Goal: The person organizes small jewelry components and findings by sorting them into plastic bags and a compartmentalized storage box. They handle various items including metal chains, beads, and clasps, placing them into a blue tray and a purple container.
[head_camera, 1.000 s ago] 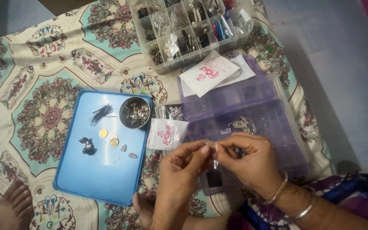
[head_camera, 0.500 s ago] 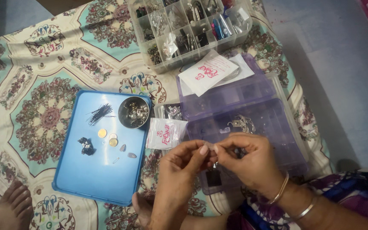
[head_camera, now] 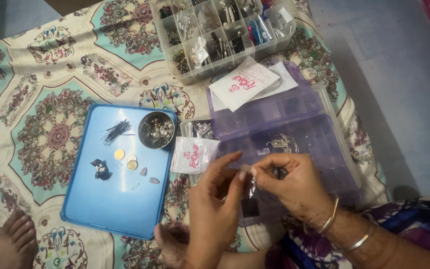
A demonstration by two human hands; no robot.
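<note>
Since the earlier frames the left hand point(head_camera: 215, 199) has raised and straightened its index finger; the pinch point has stayed in place. The left hand is partly open: thumb and middle fingertips close on the small clear plastic pouch point(head_camera: 249, 178), other fingers loose. The right hand point(head_camera: 287, 182) is curled nearly closed, thumb and forefinger pinching the same pouch at its top edge. The pouch hangs between both hands, above the near edge of the translucent purple plastic organiser box point(head_camera: 294, 124). Left of that box lies a white sachet with pink print point(head_camera: 192, 155), then a blue rectangular plastic tray point(head_camera: 110, 199) carrying a round metal bowl point(head_camera: 157, 130). Beyond the box sits a clear compartment case point(head_camera: 220, 35).
</note>
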